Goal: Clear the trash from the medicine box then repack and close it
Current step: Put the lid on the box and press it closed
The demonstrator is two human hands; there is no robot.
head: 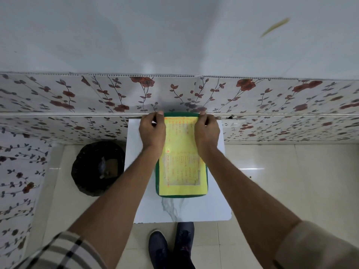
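Observation:
The medicine box (181, 171) is green with a yellow printed label on its lid. It lies flat on a small white table (194, 210), its far end against the wall. My left hand (152, 131) grips the far left corner of the lid. My right hand (206, 131) grips the far right corner. Both hands have fingers curled over the far edge, thumbs on top. The lid looks down on the box; the inside is hidden.
A black waste bin (91, 183) with some trash inside stands on the floor to the left of the table. A floral-tiled wall (272, 94) runs right behind the table. My shoes (172, 247) are at the table's near edge on a pale tiled floor.

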